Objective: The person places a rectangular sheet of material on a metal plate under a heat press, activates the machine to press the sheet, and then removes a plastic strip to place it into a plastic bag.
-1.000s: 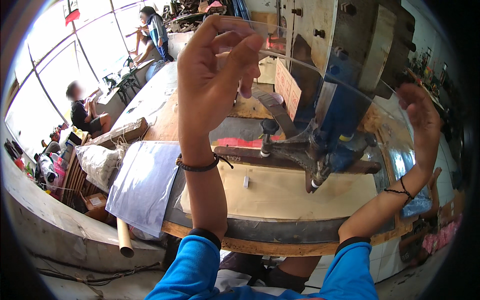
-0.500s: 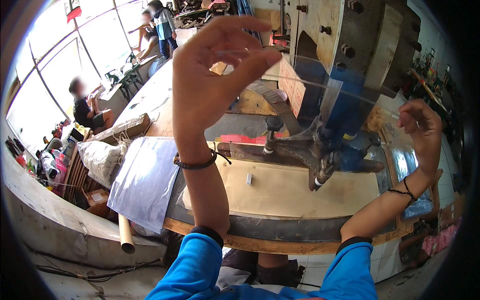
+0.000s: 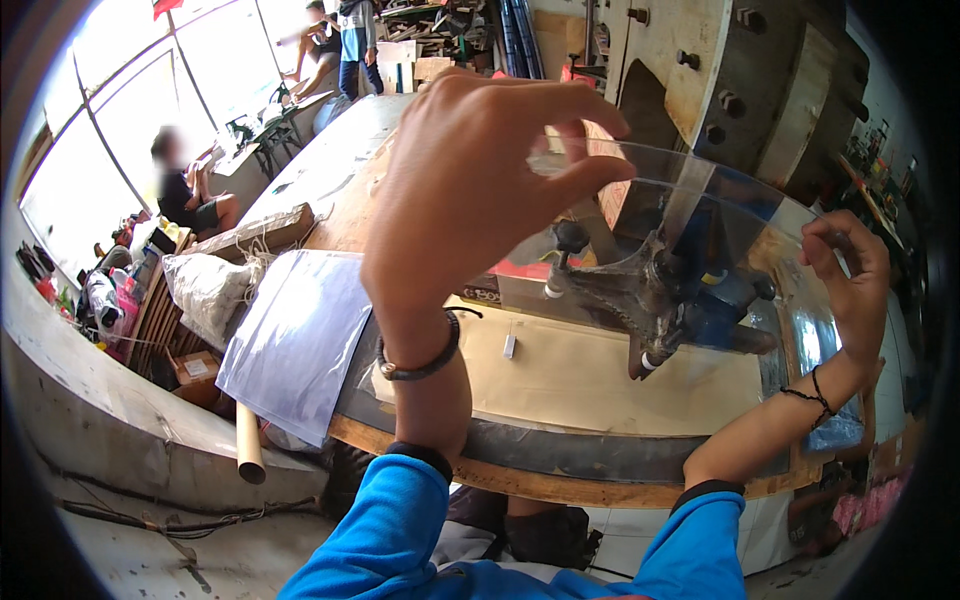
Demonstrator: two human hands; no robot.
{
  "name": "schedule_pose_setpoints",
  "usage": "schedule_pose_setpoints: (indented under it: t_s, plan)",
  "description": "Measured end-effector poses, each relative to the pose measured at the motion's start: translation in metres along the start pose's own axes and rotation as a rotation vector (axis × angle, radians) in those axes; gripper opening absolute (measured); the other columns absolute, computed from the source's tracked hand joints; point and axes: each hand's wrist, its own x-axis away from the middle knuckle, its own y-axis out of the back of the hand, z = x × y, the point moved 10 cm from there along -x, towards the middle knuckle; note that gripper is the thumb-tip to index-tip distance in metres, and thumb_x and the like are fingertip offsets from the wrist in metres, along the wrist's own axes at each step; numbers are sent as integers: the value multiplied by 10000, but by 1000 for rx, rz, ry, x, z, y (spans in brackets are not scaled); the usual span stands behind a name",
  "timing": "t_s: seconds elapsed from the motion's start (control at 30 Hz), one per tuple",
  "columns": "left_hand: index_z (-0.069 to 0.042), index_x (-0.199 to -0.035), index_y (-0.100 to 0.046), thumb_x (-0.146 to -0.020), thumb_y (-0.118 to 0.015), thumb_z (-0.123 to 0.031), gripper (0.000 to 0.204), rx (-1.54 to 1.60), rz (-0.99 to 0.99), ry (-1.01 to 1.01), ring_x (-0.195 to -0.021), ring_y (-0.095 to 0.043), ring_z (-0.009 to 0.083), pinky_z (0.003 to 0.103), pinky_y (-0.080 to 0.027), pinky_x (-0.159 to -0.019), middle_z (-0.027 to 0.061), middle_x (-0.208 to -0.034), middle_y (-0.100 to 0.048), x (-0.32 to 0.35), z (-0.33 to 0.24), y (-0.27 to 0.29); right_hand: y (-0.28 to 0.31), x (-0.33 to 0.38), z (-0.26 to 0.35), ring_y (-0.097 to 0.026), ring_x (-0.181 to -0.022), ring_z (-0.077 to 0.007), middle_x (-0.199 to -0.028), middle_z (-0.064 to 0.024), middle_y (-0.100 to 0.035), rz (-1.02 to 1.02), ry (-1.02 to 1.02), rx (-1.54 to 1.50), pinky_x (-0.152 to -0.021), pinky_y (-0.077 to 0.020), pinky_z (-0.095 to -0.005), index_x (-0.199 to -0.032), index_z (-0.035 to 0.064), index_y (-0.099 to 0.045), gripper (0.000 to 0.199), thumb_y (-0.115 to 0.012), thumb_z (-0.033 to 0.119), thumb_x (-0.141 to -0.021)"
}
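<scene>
A clear plastic sheet (image 3: 735, 190) is stretched between my two hands, raised above the table. My left hand (image 3: 460, 190) pinches its left part between thumb and fingers; the exact contact is partly hidden behind the hand. At the sheet's right corner, my right hand (image 3: 850, 265) is closed with its fingertips together. Through the sheet shows a dark cast-metal press part (image 3: 640, 290) with several arms and knobs. Beneath it lies a tan sheet (image 3: 590, 385) with a small whitish block (image 3: 510, 347) on it.
A large metal machine body (image 3: 740, 90) rises at the far right. Stacked translucent sheets (image 3: 295, 340) overhang the table's left side, beside a white sack (image 3: 210, 290). A cardboard tube (image 3: 250, 450) sticks out below. Other people sit or stand at the far left.
My left hand has moved right and slightly down along with the clear sheet, now turned with its back more toward me. My right hand stays nearly in place, and the view has shifted slightly.
</scene>
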Motion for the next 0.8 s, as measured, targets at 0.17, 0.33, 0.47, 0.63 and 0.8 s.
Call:
schedule_pose_setpoints:
  t_s: [0.17, 0.33, 0.47, 0.63, 0.8]
  plan:
    - [-111, -929, -802, -806, -858, -293, 227, 61, 41, -78, -709, -721, 163, 294, -573, -689, 62, -800, -762, -2, -18, -15, -5, 1, 7, -601, -753, -87, -822, -15, -633, 67, 33, -27, -744, -471, -249, -925, 10, -664, 208, -765, 192, -928]
    - [-102, -908, -792, -835, -833, -299, 215, 146, 143, -79, -698, -729, 167, 291, -560, -637, 66, -784, -759, -1, -25, -28, -3, 3, 10, -610, -756, -94, -837, -26, -645, 51, 65, -15, -737, -476, -247, -936, 4, -674, 212, -772, 192, -923]
    - [-105, -940, -781, -866, -807, -281, 193, 160, 166, -85, -694, -738, 171, 279, -563, -625, 68, -797, -762, 0, -24, -35, -2, 5, 13, -637, -768, -104, -843, -45, -690, 59, 56, -10, -726, -488, -248, -928, -9, -693, 202, -783, 170, -901]
    - [-116, -1001, -758, -926, -749, -253, 156, 182, 165, -119, -668, -739, 169, 274, -564, -610, 51, -813, -767, 0, -27, -36, -2, 6, 16, -638, -752, -104, -844, -49, -694, 70, 73, -16, -714, -485, -246, -932, -8, -698, 190, -779, 162, -903]
    - [-134, -1035, -753, -939, -733, -261, 161, 140, 218, -70, -674, -739, 176, 296, -568, -618, 48, -817, -767, 0, -25, -40, -3, 5, 17, -640, -755, -107, -837, -51, -696, 79, 78, -6, -722, -487, -248, -926, -15, -699, 180, -777, 145, -899]
